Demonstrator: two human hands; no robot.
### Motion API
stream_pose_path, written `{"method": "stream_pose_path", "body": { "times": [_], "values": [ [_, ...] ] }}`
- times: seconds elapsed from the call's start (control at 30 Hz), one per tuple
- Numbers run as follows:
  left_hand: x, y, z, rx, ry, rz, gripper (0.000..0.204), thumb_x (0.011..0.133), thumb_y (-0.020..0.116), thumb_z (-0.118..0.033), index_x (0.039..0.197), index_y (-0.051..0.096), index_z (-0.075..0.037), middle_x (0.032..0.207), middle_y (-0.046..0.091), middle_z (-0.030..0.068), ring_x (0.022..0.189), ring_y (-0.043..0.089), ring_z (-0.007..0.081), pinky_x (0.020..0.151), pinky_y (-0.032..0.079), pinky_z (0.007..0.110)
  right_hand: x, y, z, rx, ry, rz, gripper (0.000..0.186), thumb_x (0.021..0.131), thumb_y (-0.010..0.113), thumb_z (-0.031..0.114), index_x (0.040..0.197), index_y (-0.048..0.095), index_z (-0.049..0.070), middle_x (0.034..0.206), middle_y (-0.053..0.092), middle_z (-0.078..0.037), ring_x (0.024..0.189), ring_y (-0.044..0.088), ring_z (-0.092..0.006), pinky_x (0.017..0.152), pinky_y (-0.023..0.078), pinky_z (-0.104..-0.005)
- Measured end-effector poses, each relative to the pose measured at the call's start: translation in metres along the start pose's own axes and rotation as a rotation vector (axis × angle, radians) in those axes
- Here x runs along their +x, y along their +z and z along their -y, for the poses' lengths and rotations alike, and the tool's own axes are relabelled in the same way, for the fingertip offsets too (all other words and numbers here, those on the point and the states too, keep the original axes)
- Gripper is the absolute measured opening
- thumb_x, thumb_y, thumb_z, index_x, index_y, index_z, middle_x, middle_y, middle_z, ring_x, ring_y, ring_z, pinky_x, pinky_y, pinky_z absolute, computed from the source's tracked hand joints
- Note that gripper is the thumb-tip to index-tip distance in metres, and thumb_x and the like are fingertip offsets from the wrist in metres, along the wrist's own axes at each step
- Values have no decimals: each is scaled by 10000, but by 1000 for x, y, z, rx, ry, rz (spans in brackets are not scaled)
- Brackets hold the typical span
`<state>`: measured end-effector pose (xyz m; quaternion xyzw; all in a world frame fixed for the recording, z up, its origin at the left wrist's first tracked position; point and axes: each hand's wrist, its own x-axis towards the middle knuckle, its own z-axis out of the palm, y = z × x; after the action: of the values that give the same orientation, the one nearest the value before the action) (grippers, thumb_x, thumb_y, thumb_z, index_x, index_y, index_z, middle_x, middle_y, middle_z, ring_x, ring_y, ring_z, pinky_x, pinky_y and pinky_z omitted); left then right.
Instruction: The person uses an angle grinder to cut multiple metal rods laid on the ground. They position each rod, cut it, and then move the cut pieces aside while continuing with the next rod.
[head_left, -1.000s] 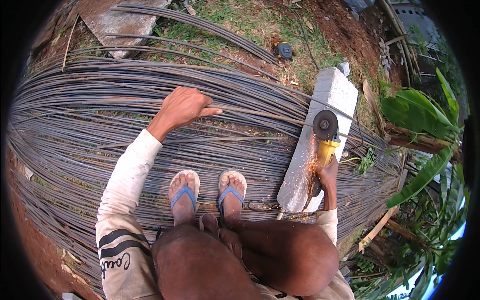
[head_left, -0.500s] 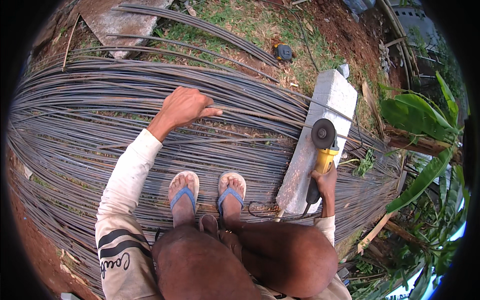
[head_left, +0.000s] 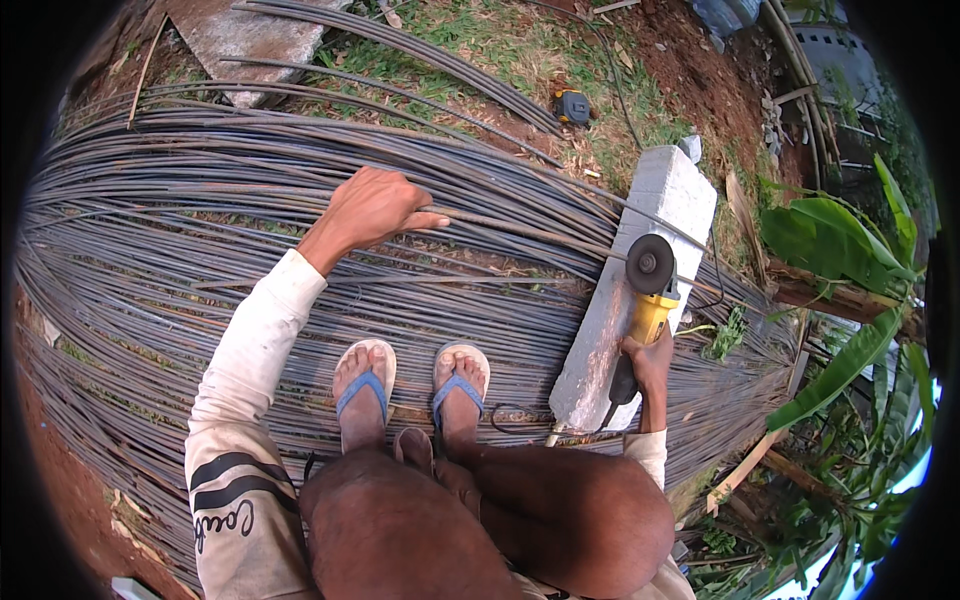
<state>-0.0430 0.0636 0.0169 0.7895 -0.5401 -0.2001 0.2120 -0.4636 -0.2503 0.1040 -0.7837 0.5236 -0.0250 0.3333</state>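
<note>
My left hand (head_left: 378,207) is closed round a ribbed steel bar (head_left: 520,231), above a broad bed of similar bars. The bar runs to the right across a pale concrete block (head_left: 588,350) that lies slantwise over the bed. In my right hand (head_left: 650,358) is a yellow and black angle grinder (head_left: 652,316), gripped by its body. Its dark disc (head_left: 650,263) sits at the bar, over the block; whether it touches the bar I cannot tell. The grinder's black cord trails toward the block's near end.
My sandalled feet (head_left: 410,385) stand on the steel bars (head_left: 250,330). Beyond them a tape measure (head_left: 572,106) lies on the grass, and a stone slab (head_left: 245,45) is at the far left. Banana leaves (head_left: 840,232) and a log (head_left: 830,298) are on the right.
Almost nothing differs. The view has shifted slightly; both hands keep their grips, and the grinder's disc stays beside the bar over the block.
</note>
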Motion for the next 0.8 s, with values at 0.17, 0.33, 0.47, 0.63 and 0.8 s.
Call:
{"method": "stream_pose_path", "body": {
  "times": [0.17, 0.33, 0.47, 0.63, 0.8],
  "values": [
    [1, 0, 1, 9, -1, -7, 613, 987, 665, -633, 775, 749, -64, 623, 626, 166, 666, 663, 410, 646, 508, 517, -12, -4, -4, -66, -40, -7, 553, 712, 814, 34, 1226, 613, -7, 998, 726, -102, 871, 696, -217, 827, 569, -365],
    [1, 1, 1, 19, 8, -12, 620, 984, 661, -644, 774, 750, -67, 621, 626, 164, 664, 664, 407, 647, 508, 516, -8, -1, -2, -68, -36, -19, 548, 710, 815, 61, 1217, 619, -7, 999, 730, -113, 871, 701, -227, 825, 571, -372],
    [1, 1, 1, 14, 11, -16, 623, 981, 661, -650, 778, 749, -67, 624, 628, 164, 668, 665, 406, 654, 510, 514, 0, 1, -1, -57, -22, -42, 548, 710, 815, 69, 1217, 622, -9, 1013, 741, -125, 876, 708, -232, 830, 573, -376],
    [2, -1, 1, 12, -16, 27, 619, 981, 657, -654, 786, 753, -74, 629, 631, 165, 678, 669, 407, 659, 508, 516, -11, -2, -11, -69, -54, -10, 548, 710, 812, 74, 1217, 623, -9, 1013, 746, -125, 875, 710, -228, 829, 575, -375],
    [2, 0, 0, 18, 0, -3, 630, 979, 653, -664, 786, 751, -73, 636, 634, 168, 686, 671, 414, 650, 506, 522, -7, 0, -14, -28, -20, -5, 540, 712, 811, 78, 1210, 620, -5, 993, 739, -111, 857, 702, -216, 815, 572, -367]
  ]
}}
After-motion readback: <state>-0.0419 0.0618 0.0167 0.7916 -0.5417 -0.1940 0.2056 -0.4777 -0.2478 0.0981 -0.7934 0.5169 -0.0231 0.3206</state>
